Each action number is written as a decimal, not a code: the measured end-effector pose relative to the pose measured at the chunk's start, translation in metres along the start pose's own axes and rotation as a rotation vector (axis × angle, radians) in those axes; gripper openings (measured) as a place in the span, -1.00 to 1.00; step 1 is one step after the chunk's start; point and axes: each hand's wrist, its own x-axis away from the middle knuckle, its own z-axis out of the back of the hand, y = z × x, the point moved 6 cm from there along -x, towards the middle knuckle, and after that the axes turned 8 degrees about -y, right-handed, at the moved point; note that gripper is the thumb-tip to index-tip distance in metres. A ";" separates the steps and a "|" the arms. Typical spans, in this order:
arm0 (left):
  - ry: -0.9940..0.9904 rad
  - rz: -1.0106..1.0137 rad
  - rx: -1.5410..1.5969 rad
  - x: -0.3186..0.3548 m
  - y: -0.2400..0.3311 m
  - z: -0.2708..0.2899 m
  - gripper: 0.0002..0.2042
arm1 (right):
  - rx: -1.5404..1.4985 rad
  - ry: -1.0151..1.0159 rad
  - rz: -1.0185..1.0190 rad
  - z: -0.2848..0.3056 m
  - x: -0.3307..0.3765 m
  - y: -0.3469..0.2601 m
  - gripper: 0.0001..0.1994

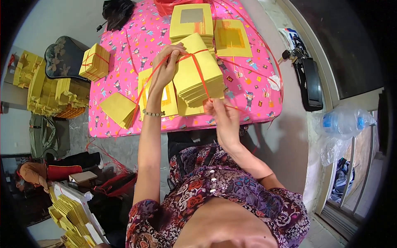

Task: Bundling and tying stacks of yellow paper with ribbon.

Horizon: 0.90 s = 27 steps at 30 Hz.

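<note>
In front of me a thick stack of yellow paper sheets point(194, 82) sits tilted on the table, with red plastic string point(199, 74) crossing its top and running down its near side. At the stack's far left corner, my left hand point(166, 64) is closed on the string, its fingers against the paper's edge. Just off the near right corner my right hand point(223, 120) pinches the string, and a loose end shows beside its fingers. Beneath and beside the stack lie yellow sheets with an orange printed frame point(166, 97).
A pink patterned cloth point(256, 109) covers the table. Another yellow stack point(188, 18) stands behind, a string-tied bundle point(94, 62) at left, and loose yellow sheets point(118, 109) near the left edge. More string trails right. A person point(35, 173) is at lower left.
</note>
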 end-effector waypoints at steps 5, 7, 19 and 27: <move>-0.012 0.007 0.008 -0.001 -0.002 -0.001 -0.78 | -0.288 0.149 -0.314 0.016 -0.001 0.053 -0.73; -0.014 0.016 0.003 -0.003 -0.003 0.000 -0.78 | -0.264 0.173 -0.388 0.022 -0.006 0.064 -0.73; -0.005 0.190 -0.223 -0.057 -0.040 0.036 -0.74 | -0.113 0.111 -0.401 0.030 -0.019 0.068 -0.74; -0.382 0.671 -0.259 -0.067 -0.096 0.014 -0.69 | -0.026 0.123 -0.369 0.035 -0.024 0.063 -0.75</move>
